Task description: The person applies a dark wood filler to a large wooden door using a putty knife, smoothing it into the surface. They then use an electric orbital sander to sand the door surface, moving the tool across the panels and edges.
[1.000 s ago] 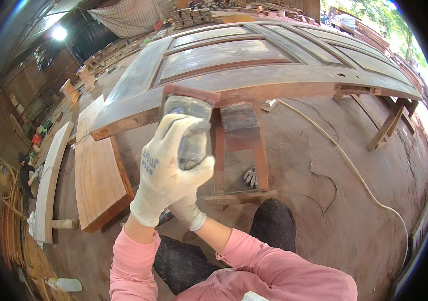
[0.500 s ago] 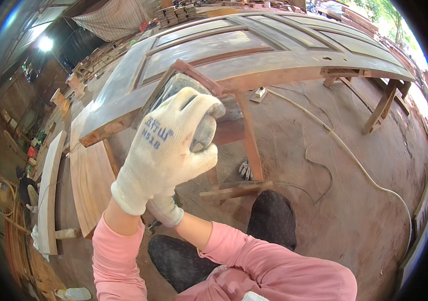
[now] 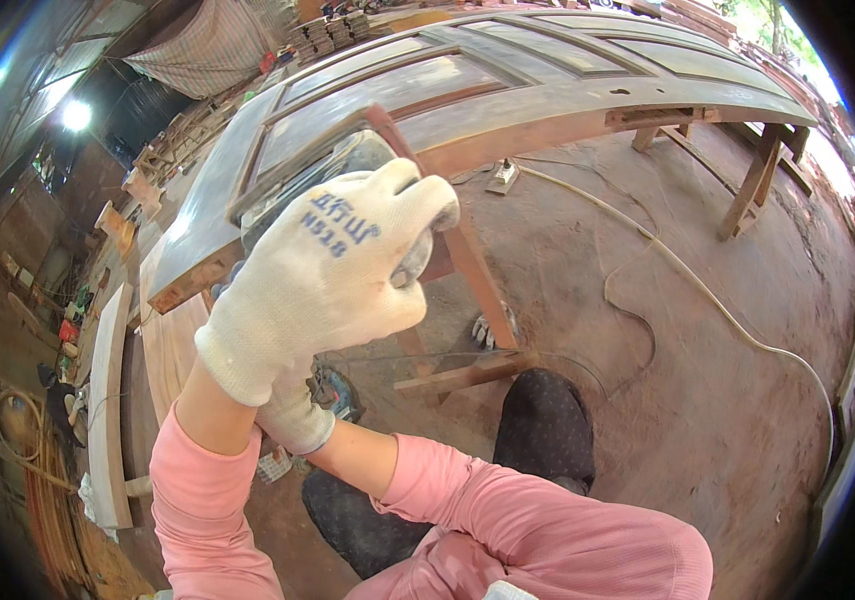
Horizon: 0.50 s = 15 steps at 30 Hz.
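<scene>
Together, both gloved hands [image 3: 322, 290] grip a grey sander [image 3: 367, 165] above the wooden door [image 3: 507, 90].

two gloved hands [image 3: 332, 275], one panelled door [image 3: 507, 85], one cable [image 3: 707, 300]

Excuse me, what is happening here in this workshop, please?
A person in pink sleeves and white knit gloves holds a grey hand tool up at the edge of a large wooden panelled door that lies flat on trestles. The left hand covers the tool from the front; the right hand sits below it, mostly hidden. A pale cable snakes across the dirt floor.
</scene>
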Tool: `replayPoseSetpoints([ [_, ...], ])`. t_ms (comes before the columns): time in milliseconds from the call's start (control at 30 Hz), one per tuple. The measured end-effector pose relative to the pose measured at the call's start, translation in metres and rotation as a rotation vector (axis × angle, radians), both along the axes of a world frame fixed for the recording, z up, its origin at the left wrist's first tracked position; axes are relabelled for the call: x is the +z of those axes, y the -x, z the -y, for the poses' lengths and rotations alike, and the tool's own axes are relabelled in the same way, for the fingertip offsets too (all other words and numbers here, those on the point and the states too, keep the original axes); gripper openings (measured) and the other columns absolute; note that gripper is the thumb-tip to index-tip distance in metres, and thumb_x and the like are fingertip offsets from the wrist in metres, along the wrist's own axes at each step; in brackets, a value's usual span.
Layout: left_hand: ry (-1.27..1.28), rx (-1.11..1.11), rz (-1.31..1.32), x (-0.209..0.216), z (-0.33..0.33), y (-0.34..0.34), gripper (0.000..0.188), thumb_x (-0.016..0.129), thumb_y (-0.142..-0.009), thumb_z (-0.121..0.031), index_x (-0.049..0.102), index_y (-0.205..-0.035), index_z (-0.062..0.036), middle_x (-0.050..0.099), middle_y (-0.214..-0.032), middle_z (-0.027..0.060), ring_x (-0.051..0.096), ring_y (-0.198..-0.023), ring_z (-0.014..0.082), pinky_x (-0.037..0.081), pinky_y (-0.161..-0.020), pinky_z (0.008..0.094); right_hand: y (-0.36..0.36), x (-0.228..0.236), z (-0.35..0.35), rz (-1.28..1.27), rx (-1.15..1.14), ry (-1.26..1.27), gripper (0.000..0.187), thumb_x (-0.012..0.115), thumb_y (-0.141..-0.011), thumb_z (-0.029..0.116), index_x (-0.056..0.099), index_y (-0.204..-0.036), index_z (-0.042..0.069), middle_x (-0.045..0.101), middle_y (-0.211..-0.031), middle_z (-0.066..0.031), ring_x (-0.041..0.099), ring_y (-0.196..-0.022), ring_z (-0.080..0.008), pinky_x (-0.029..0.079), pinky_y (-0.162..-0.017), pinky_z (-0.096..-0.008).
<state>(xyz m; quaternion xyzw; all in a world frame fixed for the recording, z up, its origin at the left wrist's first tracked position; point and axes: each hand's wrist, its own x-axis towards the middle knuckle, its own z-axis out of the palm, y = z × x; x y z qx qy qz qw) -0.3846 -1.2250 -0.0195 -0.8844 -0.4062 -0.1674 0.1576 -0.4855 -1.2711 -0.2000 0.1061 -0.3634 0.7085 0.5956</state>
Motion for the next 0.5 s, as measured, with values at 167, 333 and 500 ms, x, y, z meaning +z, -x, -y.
replayPoseSetpoints([
  [167, -0.064, -0.059, -0.134, 0.007, -0.01, -0.019, 0.042, 0.068, -0.07, -0.008, 0.056, -0.111, -0.0065, 0.061, -0.101, 0.0132, 0.066, -0.094, 0.0323, 0.054, -0.081, 0.0425, -0.016, 0.029, -0.004, -0.346, 0.276, 0.147, 0.055, 0.055, -0.107, 0.017, 0.031, -0.157, 0.009, 0.045, -0.15, -0.0114, 0.042, -0.142, -0.0228, 0.034, -0.12, -0.0377],
  [333, -0.062, -0.021, -0.12, -0.001, 0.0, -0.012, 0.038, 0.067, -0.07, -0.008, 0.057, -0.107, -0.007, 0.058, -0.098, 0.0132, 0.065, -0.091, 0.0322, 0.054, -0.08, 0.0422, -0.001, 0.022, 0.009, -0.308, 0.037, -0.021, 0.054, 0.055, -0.107, 0.015, 0.033, -0.156, 0.008, 0.045, -0.15, -0.0106, 0.044, -0.139, -0.021, 0.034, -0.119, -0.0347],
  [500, -0.028, -0.069, -0.07, -0.001, -0.004, -0.014, 0.034, 0.066, -0.07, -0.008, 0.057, -0.103, -0.0079, 0.058, -0.095, 0.0134, 0.065, -0.089, 0.0326, 0.053, -0.078, 0.0438, -0.002, 0.024, 0.004, -0.01, -0.09, 0.013, 0.05, 0.052, -0.108, 0.013, 0.035, -0.154, 0.007, 0.045, -0.151, -0.0104, 0.043, -0.139, -0.0209, 0.032, -0.12, -0.0343],
])
